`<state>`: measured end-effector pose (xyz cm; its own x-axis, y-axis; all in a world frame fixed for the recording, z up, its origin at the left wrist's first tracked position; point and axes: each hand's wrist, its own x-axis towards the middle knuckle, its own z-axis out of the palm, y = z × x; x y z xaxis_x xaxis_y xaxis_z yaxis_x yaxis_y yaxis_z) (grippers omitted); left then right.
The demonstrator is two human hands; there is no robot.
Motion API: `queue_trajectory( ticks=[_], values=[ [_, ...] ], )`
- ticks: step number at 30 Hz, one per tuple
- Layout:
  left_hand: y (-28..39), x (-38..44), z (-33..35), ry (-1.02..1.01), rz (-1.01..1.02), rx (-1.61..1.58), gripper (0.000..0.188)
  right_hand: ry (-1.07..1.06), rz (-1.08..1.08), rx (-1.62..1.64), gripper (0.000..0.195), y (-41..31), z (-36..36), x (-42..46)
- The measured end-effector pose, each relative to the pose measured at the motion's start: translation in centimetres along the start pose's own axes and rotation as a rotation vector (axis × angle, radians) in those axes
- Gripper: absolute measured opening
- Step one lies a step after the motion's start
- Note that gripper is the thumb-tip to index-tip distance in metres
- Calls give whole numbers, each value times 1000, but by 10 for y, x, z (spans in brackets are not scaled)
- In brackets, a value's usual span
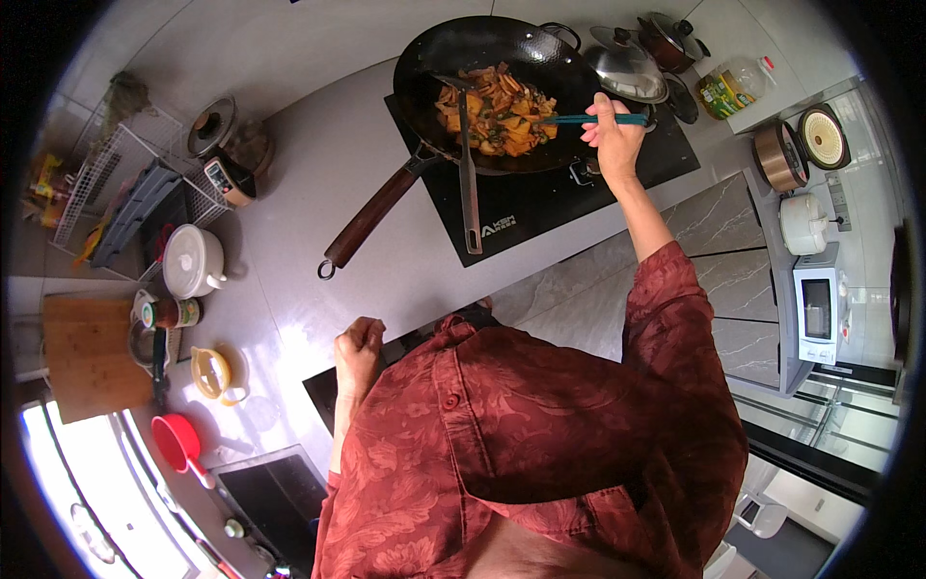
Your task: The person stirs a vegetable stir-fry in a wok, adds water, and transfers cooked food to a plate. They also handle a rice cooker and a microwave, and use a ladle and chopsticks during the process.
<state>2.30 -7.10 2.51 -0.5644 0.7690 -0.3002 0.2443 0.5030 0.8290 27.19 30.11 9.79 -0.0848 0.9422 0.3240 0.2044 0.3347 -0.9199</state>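
My right hand (616, 139) grips a pair of teal chopsticks (568, 119) whose tips reach into the stir-fried food (503, 116). Orange-brown slices and green bits make up that food. It lies in a black wok (499, 40) with a long wooden handle (372, 213). A metal spatula (467, 174) leans over the wok's near rim, its blade in the food and its handle end above the cooktop. My left hand (359, 354), loosely curled with nothing visible in it, is at the counter's front edge, apart from the wok.
Under the wok is a black glass cooktop (521, 195). Lidded pots (669, 43) and an oil bottle (734, 87) stand at the far right. Along the left are a white lidded pot (194, 260), a yellow jug (210, 373), a red ladle (176, 443) and a sink (271, 492).
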Motion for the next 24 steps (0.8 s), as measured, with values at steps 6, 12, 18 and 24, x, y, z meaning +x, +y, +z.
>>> queue_trajectory(
  ticks=[6, 12, 18, 24],
  values=[
    [3, 0, -2, -6, -2, 4, 12, -72, -507, -208, 26, -15, 5, -11],
    [-4, 0, 0, 4, 55, 47, 13, -160, -1049, -333, 12, -72, 2, -33],
    [8, -5, -2, -10, 41, 98, 13, -221, -953, 5, 36, -140, -7, -69],
    [9, -6, -5, -27, 39, 103, 17, -345, -920, 647, 51, -196, 3, -87]
  ],
)
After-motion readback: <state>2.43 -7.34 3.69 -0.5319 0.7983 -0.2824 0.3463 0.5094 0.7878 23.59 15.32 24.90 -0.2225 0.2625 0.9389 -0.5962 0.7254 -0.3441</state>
